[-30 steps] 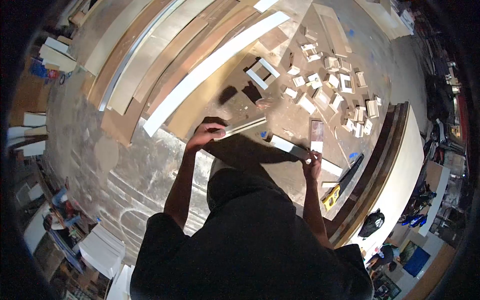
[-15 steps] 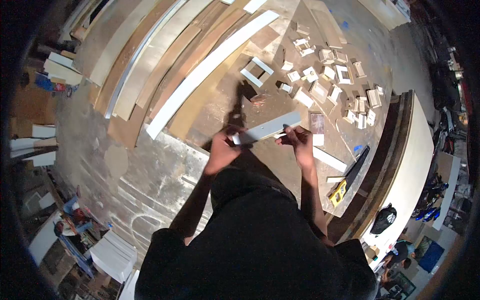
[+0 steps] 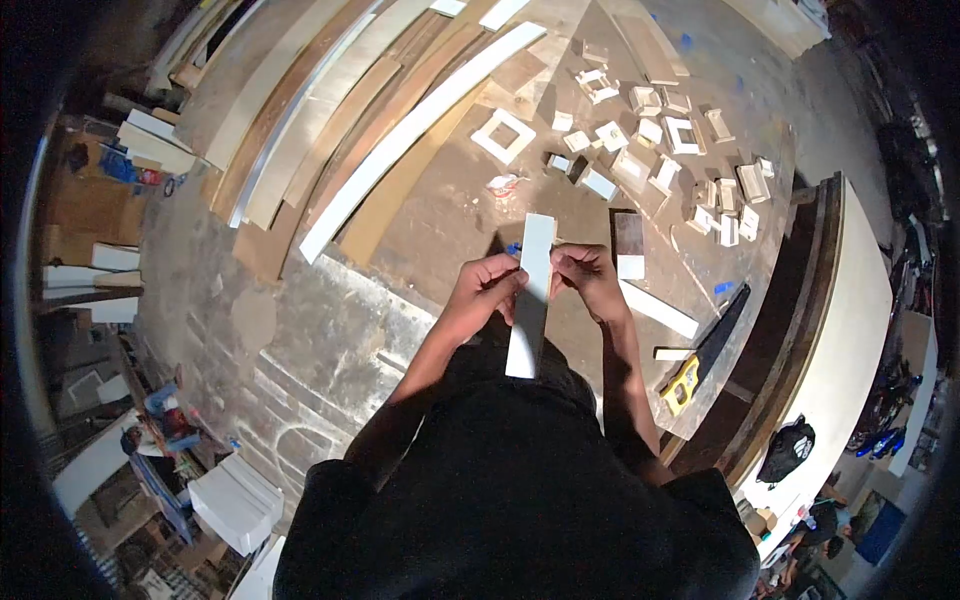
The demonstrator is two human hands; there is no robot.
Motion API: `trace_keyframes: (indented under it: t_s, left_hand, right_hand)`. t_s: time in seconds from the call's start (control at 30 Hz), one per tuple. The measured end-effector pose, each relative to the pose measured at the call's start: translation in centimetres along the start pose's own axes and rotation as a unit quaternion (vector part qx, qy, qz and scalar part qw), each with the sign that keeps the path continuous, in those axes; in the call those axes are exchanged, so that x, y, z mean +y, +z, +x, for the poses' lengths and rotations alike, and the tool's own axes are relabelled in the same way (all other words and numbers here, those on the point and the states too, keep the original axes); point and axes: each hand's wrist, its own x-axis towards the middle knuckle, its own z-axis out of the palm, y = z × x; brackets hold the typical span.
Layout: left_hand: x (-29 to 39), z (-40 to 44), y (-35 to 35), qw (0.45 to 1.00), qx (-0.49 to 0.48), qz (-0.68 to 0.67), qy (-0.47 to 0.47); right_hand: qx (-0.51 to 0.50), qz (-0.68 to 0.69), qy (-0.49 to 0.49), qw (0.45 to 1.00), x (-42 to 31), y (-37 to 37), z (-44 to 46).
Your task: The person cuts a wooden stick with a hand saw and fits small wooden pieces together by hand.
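Observation:
A short white-faced board (image 3: 534, 290) is held up in front of my chest, its long side pointing away from me. My left hand (image 3: 490, 291) pinches its left edge near the middle. From the other side, the fingers of my right hand (image 3: 588, 278) close on its right edge. Past the board, a white square frame (image 3: 502, 136) lies on the work surface, with a small crumpled red-and-white scrap (image 3: 506, 186) nearer. Right of my right hand are a brown-and-white block (image 3: 630, 245) and a white strip (image 3: 658, 308).
Several small wooden box-like pieces (image 3: 632, 168) are scattered at the upper right. Long boards (image 3: 420, 130) lie side by side at the upper left. A handsaw with a yellow handle (image 3: 683, 384) rests at right, near a black cap (image 3: 788, 450) on a pale panel (image 3: 850, 300). Another person (image 3: 825, 525) is at lower right.
The board has turned from lying crosswise to pointing away from me, its near end now close to my chest. My left hand has moved right and both hands are closer together.

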Motion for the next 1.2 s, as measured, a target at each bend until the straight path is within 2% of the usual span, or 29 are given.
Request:
trace_keyframes:
  t_s: [0.1,0.3,0.4,0.47,0.67,0.87,1.2]
  left_hand:
    - [0.5,-0.8,1.6,1.0,0.01,-0.005,0.013]
    - [-1.5,-2.3,2.6,0.997,0.031,-0.069,-0.003]
    - [-1.0,-2.9,2.8,0.997,0.009,-0.076,-0.005]
    - [-0.2,-3.4,3.5,0.991,0.025,-0.131,-0.018]
    - [-0.4,-3.6,2.0,0.991,-0.018,-0.134,-0.015]
    - [2.3,-3.9,2.7,0.983,0.005,-0.186,-0.008]
    - [3.2,-3.1,0.9,0.988,0.0,-0.155,-0.015]
  right_hand:
    - [0.007,0.019,-0.007,1.0,-0.3,-0.1,-1.4]
    - [-0.024,-0.033,-0.03,0.999,-2.4,0.0,-3.9]
    - [-0.02,-0.018,-0.014,1.0,-3.2,0.4,-4.7]
    - [-0.03,-0.01,-0.027,0.999,-3.2,0.5,-4.9]
    - [-0.025,-0.017,-0.038,0.999,-3.6,1.1,-5.2]
    - [-0.013,-0.031,-0.042,0.999,-4.5,2.1,-5.1]
    - [0.005,-0.008,-0.037,0.999,-4.7,3.0,-3.1]
